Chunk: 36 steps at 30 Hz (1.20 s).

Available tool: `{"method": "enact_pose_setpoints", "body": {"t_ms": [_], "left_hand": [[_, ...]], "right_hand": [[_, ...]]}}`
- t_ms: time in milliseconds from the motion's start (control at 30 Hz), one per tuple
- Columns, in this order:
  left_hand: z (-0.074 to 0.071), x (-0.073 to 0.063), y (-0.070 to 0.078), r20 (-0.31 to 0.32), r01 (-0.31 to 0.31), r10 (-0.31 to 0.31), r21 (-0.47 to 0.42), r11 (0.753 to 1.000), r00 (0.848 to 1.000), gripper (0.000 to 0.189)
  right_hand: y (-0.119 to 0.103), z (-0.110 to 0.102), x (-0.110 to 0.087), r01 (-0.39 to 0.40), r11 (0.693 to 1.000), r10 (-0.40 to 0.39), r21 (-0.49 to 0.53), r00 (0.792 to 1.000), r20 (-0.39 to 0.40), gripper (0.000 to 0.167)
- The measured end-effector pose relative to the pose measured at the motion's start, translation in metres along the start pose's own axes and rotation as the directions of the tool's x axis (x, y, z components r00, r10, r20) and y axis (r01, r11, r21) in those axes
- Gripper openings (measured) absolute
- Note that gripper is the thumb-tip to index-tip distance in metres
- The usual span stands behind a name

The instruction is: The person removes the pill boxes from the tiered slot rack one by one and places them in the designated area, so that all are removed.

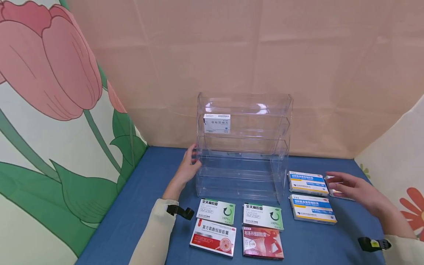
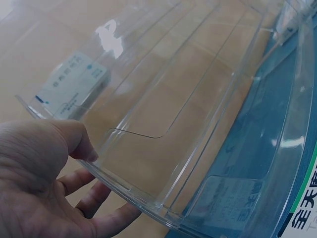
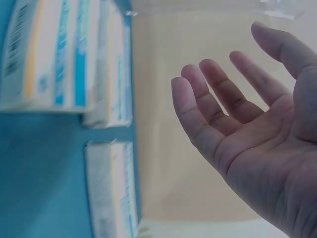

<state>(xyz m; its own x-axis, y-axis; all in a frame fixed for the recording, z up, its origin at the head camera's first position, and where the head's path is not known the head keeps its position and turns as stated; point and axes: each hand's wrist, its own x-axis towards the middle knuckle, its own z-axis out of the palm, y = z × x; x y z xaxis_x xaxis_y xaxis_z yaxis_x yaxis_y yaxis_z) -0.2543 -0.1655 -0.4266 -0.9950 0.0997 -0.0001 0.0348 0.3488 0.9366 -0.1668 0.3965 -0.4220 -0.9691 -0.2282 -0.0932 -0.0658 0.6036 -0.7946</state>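
Note:
A clear plastic tiered rack (image 1: 243, 176) stands on the blue cloth against the back wall. At its left side my left hand (image 1: 188, 167) holds the edge; the left wrist view shows thumb (image 2: 81, 144) and fingers on either side of the clear panel. A white medicine box (image 1: 216, 123) sits in an upper tier, at the left. My right hand (image 1: 352, 189) hovers with loosely bent fingers over a white-and-blue medicine box (image 1: 346, 197), partly covering it in the head view. The right wrist view shows an empty palm (image 3: 262, 129).
Two more white-and-blue boxes (image 1: 308, 183) lie right of the rack. In front are two green-and-white capsule boxes (image 1: 216, 211), a red-and-white box (image 1: 213, 237) and a pink-red box (image 1: 262, 243). A tulip-print cloth (image 1: 49, 147) hangs at the left.

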Motion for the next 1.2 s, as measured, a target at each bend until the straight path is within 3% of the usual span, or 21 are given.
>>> {"method": "enact_pose_setpoints", "body": {"t_ms": [267, 500, 800, 1033, 1200], "left_hand": [[-0.001, -0.001, 0.0, 0.001, 0.001, -0.001, 0.008, 1.0, 1.0, 0.076], [0.0, -0.001, 0.001, -0.005, -0.002, 0.002, 0.017, 1.0, 1.0, 0.076], [-0.001, -0.001, 0.0, -0.003, -0.008, 0.008, 0.012, 1.0, 1.0, 0.076], [0.0, 0.0, -0.001, -0.004, -0.009, 0.009, 0.019, 1.0, 1.0, 0.076], [0.001, 0.001, 0.0, -0.01, -0.013, 0.013, 0.021, 1.0, 1.0, 0.076]], "right_hand": [[-0.04, 0.002, 0.011, 0.069, 0.996, -0.07, -0.049, 0.998, -0.008, 0.061], [-0.079, 0.009, 0.021, 0.18, 0.982, -0.182, -0.053, 0.983, -0.024, 0.057], [-0.122, 0.017, 0.035, 0.234, 0.966, -0.238, -0.11, 0.971, -0.03, 0.059], [-0.145, 0.026, 0.05, 0.33, 0.942, -0.333, -0.065, 0.942, -0.048, 0.057], [-0.157, 0.031, 0.063, 0.349, 0.937, -0.349, -0.015, 0.936, -0.045, 0.053]]}}
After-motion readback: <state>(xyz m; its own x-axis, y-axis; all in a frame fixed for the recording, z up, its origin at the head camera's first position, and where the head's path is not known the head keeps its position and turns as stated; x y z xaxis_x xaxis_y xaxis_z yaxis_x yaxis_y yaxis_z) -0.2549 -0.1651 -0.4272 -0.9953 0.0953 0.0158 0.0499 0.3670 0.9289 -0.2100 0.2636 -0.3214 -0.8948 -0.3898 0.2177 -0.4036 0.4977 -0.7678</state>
